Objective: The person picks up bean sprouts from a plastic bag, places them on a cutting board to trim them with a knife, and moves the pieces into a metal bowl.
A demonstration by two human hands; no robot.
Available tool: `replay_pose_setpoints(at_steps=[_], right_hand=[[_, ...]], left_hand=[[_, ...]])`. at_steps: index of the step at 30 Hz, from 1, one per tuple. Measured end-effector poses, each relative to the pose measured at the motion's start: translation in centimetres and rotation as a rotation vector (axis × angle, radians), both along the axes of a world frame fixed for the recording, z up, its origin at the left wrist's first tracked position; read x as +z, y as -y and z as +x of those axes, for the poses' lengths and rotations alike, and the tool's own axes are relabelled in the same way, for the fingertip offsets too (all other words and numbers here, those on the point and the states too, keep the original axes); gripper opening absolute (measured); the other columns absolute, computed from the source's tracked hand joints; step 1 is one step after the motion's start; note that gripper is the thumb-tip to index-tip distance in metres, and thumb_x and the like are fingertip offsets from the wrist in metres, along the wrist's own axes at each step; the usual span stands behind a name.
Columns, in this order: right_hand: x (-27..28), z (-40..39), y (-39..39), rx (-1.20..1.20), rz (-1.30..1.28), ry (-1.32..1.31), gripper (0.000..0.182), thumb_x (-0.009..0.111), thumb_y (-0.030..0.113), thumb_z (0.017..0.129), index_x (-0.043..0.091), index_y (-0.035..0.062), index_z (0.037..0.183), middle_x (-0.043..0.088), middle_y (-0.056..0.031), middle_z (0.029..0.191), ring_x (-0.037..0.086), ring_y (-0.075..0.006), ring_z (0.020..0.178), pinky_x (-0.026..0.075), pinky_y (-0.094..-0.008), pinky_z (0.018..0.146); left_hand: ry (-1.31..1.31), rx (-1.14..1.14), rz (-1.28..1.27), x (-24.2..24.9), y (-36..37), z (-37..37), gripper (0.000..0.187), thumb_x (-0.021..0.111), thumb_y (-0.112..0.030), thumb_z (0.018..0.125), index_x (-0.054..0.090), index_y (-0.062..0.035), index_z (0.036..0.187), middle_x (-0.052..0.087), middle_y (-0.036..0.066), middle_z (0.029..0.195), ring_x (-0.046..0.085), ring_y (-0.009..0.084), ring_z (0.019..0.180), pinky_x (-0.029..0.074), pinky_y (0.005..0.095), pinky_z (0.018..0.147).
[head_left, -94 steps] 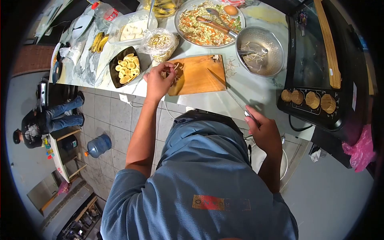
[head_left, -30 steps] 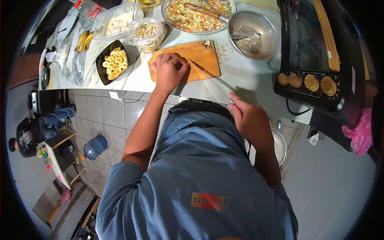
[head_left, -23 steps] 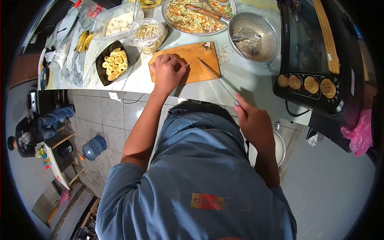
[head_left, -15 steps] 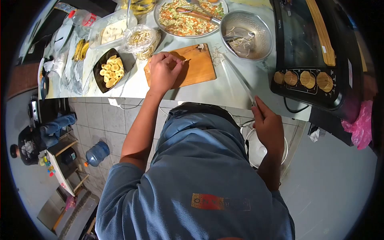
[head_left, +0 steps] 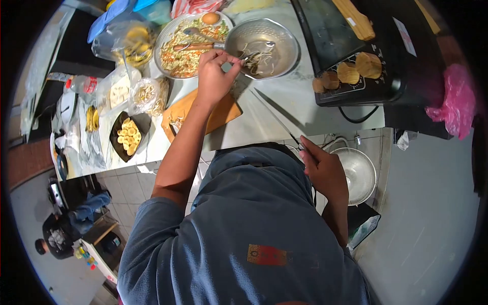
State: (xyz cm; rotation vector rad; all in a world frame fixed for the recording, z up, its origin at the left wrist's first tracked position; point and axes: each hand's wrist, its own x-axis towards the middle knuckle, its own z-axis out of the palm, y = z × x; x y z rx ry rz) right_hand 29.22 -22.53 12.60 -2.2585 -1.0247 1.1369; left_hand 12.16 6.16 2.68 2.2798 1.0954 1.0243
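Note:
My left hand (head_left: 217,76) is at the near left rim of the hammered metal bowl (head_left: 290,51), thumb and fingertips pinched together; what they hold, if anything, is too small to make out. Bean sprouts (head_left: 264,58) and a metal utensil lie inside that bowl. My right hand (head_left: 325,170) grips a knife (head_left: 277,119) by its handle, blade pointing up and left over the counter's front. Beneath my left forearm is a wooden cutting board (head_left: 226,113), with a few sprouts (head_left: 176,122) on its left end.
A round tray (head_left: 159,56) holds chopped vegetables, a wooden-handled utensil (head_left: 195,47) and an egg (head_left: 210,18). Left are a plastic bag of sprouts (head_left: 147,96), a dark bowl (head_left: 116,140) of sliced bananas and a white-filled container (head_left: 104,99). A black oven (head_left: 386,76) stands right; a person sits far left.
My left hand has moved from above the cutting board up and right to the metal bowl. My right hand still holds the knife, slightly further left and lower. The view has shifted.

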Motion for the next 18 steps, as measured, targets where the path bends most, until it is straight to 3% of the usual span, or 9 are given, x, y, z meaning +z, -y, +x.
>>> replay_pose_setpoints(at_steps=[5,8,16,18], right_hand=[[-0.6,0.8,0.5,-0.002,0.107,0.044,0.040,0.064,0.035,0.099,0.067,0.0164,0.133,0.071,-0.0144,0.073,0.070,-0.0321,0.067,0.053,-0.0396,0.068],[-0.1,1.5,-0.2,0.035,0.014,0.019,0.040,0.064,0.035,0.099,0.067,0.0170,0.134,0.071,-0.0136,0.073,0.070,-0.0308,0.067,0.053,-0.0396,0.068],[-1.3,1.7,-3.9,0.186,0.010,-0.071,0.041,0.065,0.033,0.098,0.066,0.0160,0.135,0.071,-0.0144,0.073,0.071,-0.0288,0.068,0.053,-0.0381,0.070],[-1.3,1.7,-5.3,0.260,0.007,-0.056,0.041,0.066,0.032,0.097,0.066,0.0155,0.134,0.071,-0.0153,0.074,0.071,-0.0296,0.069,0.053,-0.0382,0.071]], left_hand=[[-0.047,-0.011,0.006,-0.6,-0.7,2.0,0.016,0.080,-0.021,0.086,0.080,-0.0073,0.094,0.069,0.014,0.097,0.061,0.0297,0.101,0.048,0.0402,0.093],[0.009,0.001,0.006,-0.4,-0.2,1.7,0.013,0.077,-0.019,0.086,0.079,-0.0066,0.090,0.068,0.013,0.096,0.060,0.0312,0.098,0.047,0.0418,0.089],[0.019,0.196,-0.154,0.6,2.4,-5.4,0.016,0.076,-0.019,0.088,0.077,-0.0050,0.095,0.068,0.014,0.095,0.060,0.0322,0.094,0.048,0.0410,0.087],[0.009,0.251,-0.172,0.4,3.3,-7.7,0.016,0.074,-0.018,0.089,0.076,-0.0037,0.097,0.068,0.014,0.092,0.062,0.0294,0.086,0.050,0.0387,0.080]])
